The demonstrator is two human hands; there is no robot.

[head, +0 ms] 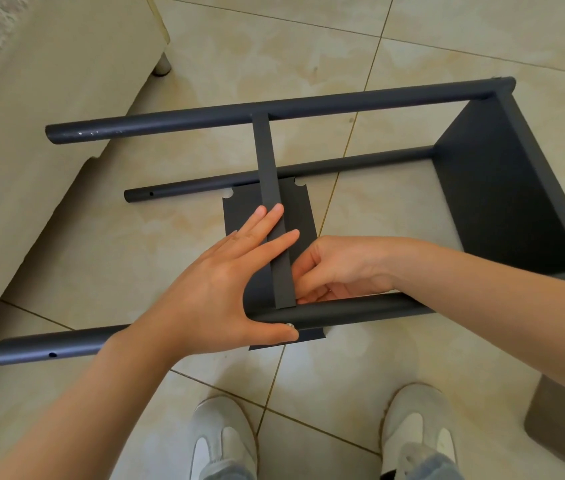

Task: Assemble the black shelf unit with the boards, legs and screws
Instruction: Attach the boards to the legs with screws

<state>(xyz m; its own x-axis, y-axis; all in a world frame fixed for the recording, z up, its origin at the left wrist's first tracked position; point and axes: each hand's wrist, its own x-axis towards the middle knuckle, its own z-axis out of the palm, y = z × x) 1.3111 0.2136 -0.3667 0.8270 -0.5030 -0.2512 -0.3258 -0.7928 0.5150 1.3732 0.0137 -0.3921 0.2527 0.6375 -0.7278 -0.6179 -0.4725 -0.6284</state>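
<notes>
On the tiled floor (pixel 412 358) the shelf unit (pixel 503 188) lies on its side. The left hand (pixel 225 285) presses straight fingers (pixel 272 220) on the middle board (pixel 267 168), thumb by a screw (pixel 289 326). The right hand (pixel 340 268) curls its fingers beside that board (whether they grip anything, I cannot tell).

— How many legs?
— Three show: a far leg (pixel 205 117) at twelve o'clock, a middle leg (pixel 360 162), and a near leg (pixel 360 310) toward six.
— Boards?
— Three: an end board (pixel 503 195) at three o'clock, an upright board (pixel 267 168), a flat board (pixel 300 213).
— Screws?
— One screw (pixel 289 326).
— Hands, shoes?
— Two each: left hand (pixel 218 289), right hand (pixel 340 268), left shoe (pixel 222 434), right shoe (pixel 416 420).
</notes>
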